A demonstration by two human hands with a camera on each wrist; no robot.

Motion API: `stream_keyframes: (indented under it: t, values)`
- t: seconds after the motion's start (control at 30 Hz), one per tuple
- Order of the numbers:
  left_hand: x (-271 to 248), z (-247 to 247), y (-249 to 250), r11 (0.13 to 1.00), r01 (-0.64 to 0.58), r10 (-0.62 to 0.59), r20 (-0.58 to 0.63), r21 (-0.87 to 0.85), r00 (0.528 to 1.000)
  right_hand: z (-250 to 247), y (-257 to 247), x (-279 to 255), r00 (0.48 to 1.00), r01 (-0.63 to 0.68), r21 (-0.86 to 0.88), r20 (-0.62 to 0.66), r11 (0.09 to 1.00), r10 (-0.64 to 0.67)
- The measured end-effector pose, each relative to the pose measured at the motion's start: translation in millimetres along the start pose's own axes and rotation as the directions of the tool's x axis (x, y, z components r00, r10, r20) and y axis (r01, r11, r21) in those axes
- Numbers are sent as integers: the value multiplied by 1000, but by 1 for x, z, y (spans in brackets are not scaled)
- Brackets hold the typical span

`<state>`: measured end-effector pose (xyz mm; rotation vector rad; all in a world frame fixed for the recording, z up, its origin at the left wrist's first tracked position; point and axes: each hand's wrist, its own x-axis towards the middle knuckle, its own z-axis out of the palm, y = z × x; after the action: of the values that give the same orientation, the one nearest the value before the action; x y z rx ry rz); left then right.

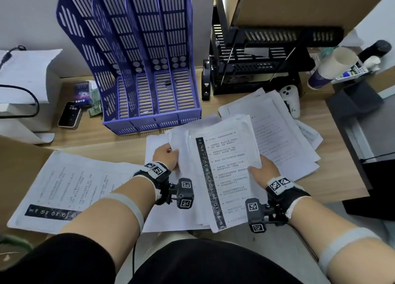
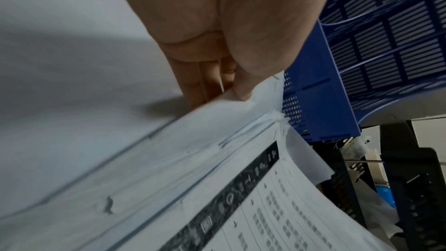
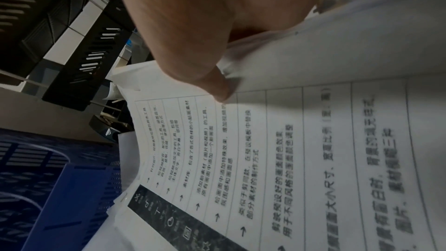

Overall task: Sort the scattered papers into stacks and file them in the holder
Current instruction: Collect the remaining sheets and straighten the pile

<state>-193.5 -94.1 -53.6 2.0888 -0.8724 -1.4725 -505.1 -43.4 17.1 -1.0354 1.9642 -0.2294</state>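
Note:
A thick stack of printed papers (image 1: 222, 170), its top sheet carrying a black icon strip, is lifted above the desk between both hands. My left hand (image 1: 168, 155) pinches the stack's left edge (image 2: 241, 102), thumb on top. My right hand (image 1: 259, 169) grips the right edge (image 3: 265, 60), thumb pressed on the top sheet. The purple multi-slot file holder (image 1: 149, 91) stands just beyond the stack, and its slots hold no papers. More loose sheets (image 1: 284, 134) lie fanned at the right. A separate printed sheet (image 1: 68, 189) lies at the left.
A black desk rack (image 1: 256, 66) stands right of the holder, with a stapler (image 1: 206, 81) between them. A phone (image 1: 69, 115) and small boxes lie left of the holder. A white controller (image 1: 291, 100), paper cup (image 1: 333, 68) and cardboard box (image 1: 288, 4) crowd the right.

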Motion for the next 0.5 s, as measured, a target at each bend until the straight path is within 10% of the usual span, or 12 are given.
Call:
stream_keyframes:
  t: [0.5]
  values:
    - [-61, -123, 37, 898, -138, 75, -164, -418, 984, 33, -6, 26, 999, -39, 7, -11, 999, 39]
